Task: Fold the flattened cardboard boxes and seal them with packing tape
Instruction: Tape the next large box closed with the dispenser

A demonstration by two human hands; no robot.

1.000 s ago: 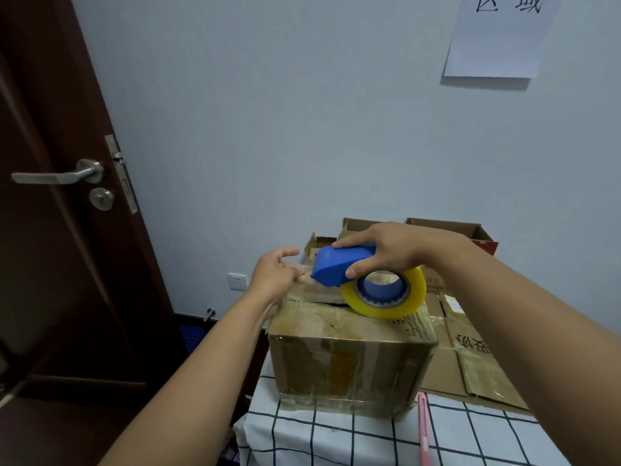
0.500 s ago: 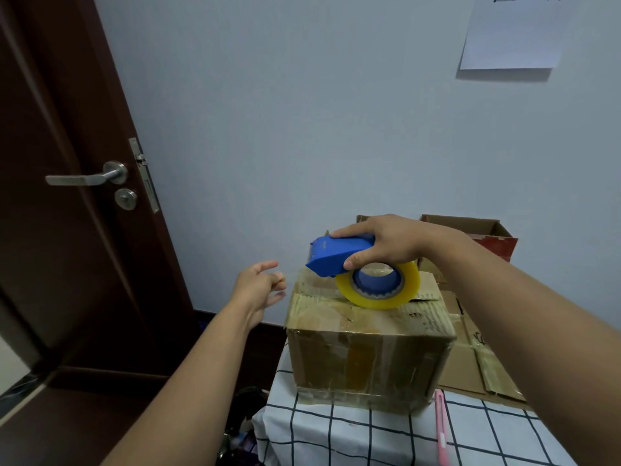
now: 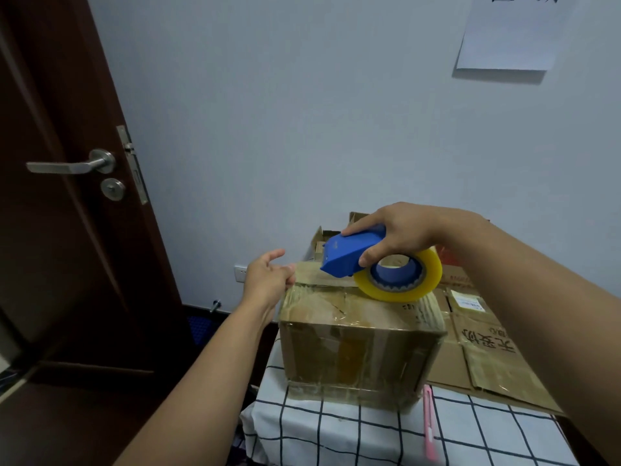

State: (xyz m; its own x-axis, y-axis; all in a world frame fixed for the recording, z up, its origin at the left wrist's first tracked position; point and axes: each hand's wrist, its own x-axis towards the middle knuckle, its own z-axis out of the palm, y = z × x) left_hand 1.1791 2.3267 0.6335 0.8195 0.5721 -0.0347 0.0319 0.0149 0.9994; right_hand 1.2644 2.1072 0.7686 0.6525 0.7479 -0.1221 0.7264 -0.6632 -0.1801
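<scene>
At frame centre, taped brown cardboard box (image 3: pixel 359 344) on checked cloth (image 3: pixel 336 435). Right hand (image 3: pixel 400 230) grips blue plastic dispenser (image 3: pixel 349 253), glossy yellow tape roll (image 3: pixel 400 275) resting on box top. Left hand (image 3: pixel 268 280) pinches clear tape strip (image 3: pixel 309 269) at box's left edge. Flattened cardboard (image 3: pixel 487 348) lower right.

Folded cardboard box (image 3: pixel 361 344) upright on the checked cloth, glossy with tape, blue tape dispenser (image 3: pixel 353 252) (yellowish roll) resting on its top, flattened boxes (image 3: pixel 487 351) just beside
</scene>
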